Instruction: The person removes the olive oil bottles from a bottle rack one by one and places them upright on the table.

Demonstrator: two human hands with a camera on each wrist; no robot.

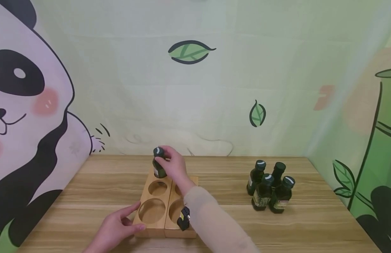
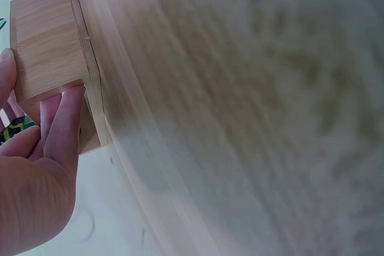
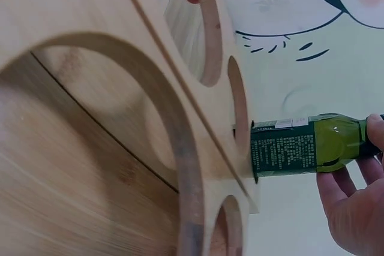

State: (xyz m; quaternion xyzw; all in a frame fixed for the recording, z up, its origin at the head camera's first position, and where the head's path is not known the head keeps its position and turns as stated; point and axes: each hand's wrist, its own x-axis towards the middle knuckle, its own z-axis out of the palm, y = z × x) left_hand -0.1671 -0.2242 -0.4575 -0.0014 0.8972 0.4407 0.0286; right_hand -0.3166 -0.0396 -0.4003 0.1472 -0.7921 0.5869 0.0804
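Observation:
A wooden bottle holder [image 1: 154, 233] with round holes lies on the table, a seam running between its two rows. My left hand [image 1: 114, 225] grips its near left side, thumb at the front corner; the left wrist view shows the fingers [image 2: 65, 124] against the wood. At the far end of the left row, my right hand [image 1: 174, 163] holds a small dark green glass bottle [image 1: 159, 168] near its black cap. The bottle stands upright. In the right wrist view its labelled base [image 3: 285, 148] meets the far hole's rim; how deep it sits I cannot tell.
Several similar dark bottles [image 1: 262, 196] with black caps stand grouped on the right of the wooden table [image 1: 227, 196]. A small black device [image 1: 184, 218] shows beside the right sleeve [image 1: 211, 218]. Behind the table hangs a printed backdrop [image 1: 135, 88] with a panda and leaves.

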